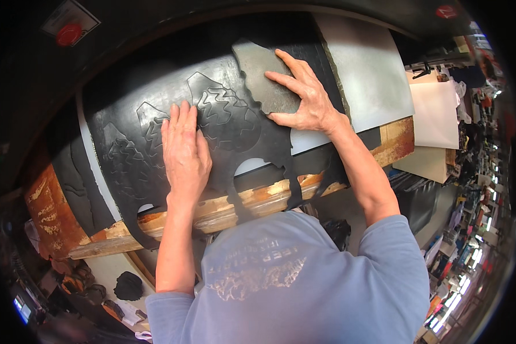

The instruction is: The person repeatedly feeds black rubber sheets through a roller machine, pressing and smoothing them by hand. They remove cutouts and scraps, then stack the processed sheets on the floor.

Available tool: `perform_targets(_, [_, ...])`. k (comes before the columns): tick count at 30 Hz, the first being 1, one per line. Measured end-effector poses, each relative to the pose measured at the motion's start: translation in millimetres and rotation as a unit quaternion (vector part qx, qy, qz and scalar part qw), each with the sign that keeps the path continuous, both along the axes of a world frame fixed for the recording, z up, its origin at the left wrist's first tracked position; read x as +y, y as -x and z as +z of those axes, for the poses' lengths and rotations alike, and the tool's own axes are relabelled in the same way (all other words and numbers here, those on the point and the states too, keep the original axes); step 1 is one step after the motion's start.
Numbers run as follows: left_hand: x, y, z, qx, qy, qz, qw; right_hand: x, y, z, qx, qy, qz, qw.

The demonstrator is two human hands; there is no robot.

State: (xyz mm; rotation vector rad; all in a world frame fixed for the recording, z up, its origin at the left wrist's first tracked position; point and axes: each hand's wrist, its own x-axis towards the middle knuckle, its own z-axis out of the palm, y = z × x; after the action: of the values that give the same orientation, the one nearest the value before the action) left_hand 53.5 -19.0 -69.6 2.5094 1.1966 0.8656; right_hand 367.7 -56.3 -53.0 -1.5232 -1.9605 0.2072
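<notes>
Head view: left-side outlines (212,106) seem cut, unlifted, with left hand (187,152) flat on black sheet (166,80), right hand (311,103) spread over metal plate (258,69).

Left fingers (184,117) flat, close together, pointing forward; right fingers (288,83) splayed, thumb (284,119) apart; forearms (176,246) bare.

We see a black sheet (226,157) patterned with zigzag outlines, a mottled grey plate (262,62) over it, a pale grey board (368,71) toward the right edge of the worktop (50,213), itself rusty brown blotched with yellow, and our blue-grey shirt (321,281) printed in faded white.
</notes>
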Motion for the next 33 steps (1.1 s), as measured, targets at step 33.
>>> perform_targets(33, [-131, 15, 10, -0.103, -0.122, 0.015, 0.987, -143, 10, -8, 0.167, -0.059, -0.236, 0.955])
